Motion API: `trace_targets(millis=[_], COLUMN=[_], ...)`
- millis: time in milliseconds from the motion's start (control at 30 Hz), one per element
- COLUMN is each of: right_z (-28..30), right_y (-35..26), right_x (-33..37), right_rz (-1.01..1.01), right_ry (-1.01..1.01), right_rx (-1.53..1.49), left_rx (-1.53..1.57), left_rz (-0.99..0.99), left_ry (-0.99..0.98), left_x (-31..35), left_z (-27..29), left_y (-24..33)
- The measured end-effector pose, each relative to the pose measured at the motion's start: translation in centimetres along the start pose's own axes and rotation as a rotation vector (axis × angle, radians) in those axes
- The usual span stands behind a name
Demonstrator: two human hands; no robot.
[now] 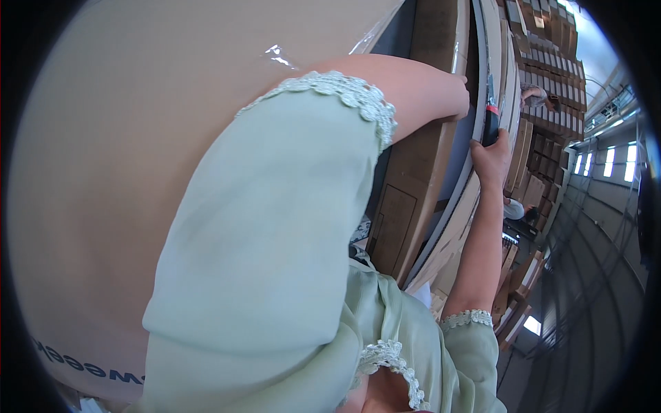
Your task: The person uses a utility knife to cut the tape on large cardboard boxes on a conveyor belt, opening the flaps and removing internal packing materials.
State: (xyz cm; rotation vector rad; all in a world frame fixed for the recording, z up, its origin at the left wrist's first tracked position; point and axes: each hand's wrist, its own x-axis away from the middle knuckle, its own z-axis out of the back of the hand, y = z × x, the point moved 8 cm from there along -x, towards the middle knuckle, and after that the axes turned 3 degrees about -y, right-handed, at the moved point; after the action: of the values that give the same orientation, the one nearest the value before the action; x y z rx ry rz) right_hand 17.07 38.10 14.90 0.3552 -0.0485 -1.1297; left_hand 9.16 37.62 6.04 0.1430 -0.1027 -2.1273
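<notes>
My left forearm, in a pale green sleeve with lace trim, reaches across the picture. My left hand is curled at the edge of a long brown cardboard box, beside a dark gap. Its fingertips are hidden, so what they grip cannot be made out. Farther right, my right hand is closed around a black-handled knife with a red band. Its thin blade points away from me, along the edges of tall, pale stacked panels. How far the blade touches them is unclear.
A large tan cardboard surface with clear tape fills the left side. Stacked brown cartons stand at the far right. Two other people, one in a white top, are near the cartons. A grey warehouse wall has windows.
</notes>
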Motion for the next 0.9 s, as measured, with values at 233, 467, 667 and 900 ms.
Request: trace_targets(millis=[233,467,667,900], right_z=[-0.7,7.9,2.4,-6.6], right_y=[-1.2,17.6,37.9,31.9], right_x=[1.6,13.9,47.9,69.0], right_rz=[0.012,-0.318,-1.146,-1.461], right_ry=[-0.096,0.091,0.320,0.537], right_rx=[-0.168,-0.633,-0.739,-1.016], left_rx=[-0.020,0.192,0.411,0.418], left_rz=[-0.066,-0.285,-0.549,-0.507], left_ry=[0.264,0.837,0.556,0.099], left_x=[1.9,9.0,8.7,-5.1], left_z=[0.5,5.3,9.0,5.9], left_y=[0.4,5.1,20.1,41.2])
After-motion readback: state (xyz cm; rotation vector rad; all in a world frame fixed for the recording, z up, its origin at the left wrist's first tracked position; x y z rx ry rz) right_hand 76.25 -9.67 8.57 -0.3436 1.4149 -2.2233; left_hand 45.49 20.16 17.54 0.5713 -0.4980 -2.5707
